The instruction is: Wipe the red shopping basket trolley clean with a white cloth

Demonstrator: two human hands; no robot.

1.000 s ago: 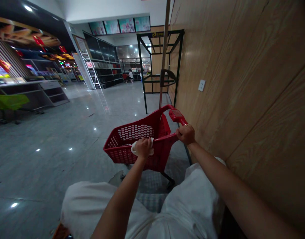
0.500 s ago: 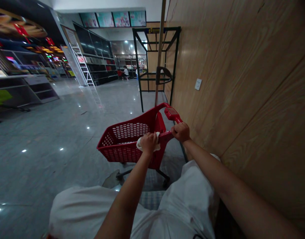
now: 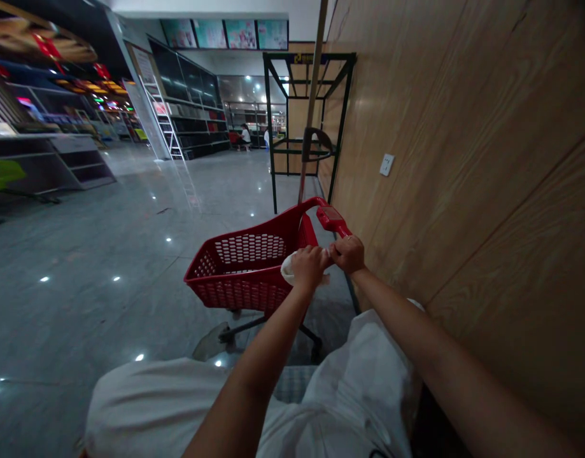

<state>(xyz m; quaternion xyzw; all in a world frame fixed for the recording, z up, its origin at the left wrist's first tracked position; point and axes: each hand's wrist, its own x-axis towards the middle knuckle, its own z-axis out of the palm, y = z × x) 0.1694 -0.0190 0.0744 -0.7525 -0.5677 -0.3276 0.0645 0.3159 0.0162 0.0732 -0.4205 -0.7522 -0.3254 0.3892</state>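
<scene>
A small red shopping cart (image 3: 244, 267) with a perforated basket stands on the grey floor right in front of me, beside a wooden wall. My left hand (image 3: 309, 267) is closed on a white cloth (image 3: 288, 270) and presses it against the cart's red handle bar. My right hand (image 3: 348, 253) grips the same bar just to the right, almost touching the left hand. The red handle end (image 3: 333, 220) sticks up past my right hand.
A wood-panelled wall (image 3: 464, 159) with a white socket (image 3: 386, 165) runs along the right. Ahead stand a dark metal rack (image 3: 304, 121) and a pole. A ladder (image 3: 165, 124), dark shelves and a seated person (image 3: 245, 136) are far off. Shiny floor spreads left.
My left hand has slid the white cloth rightward along the handle bar until it sits next to my right hand. The view has shifted slightly.
</scene>
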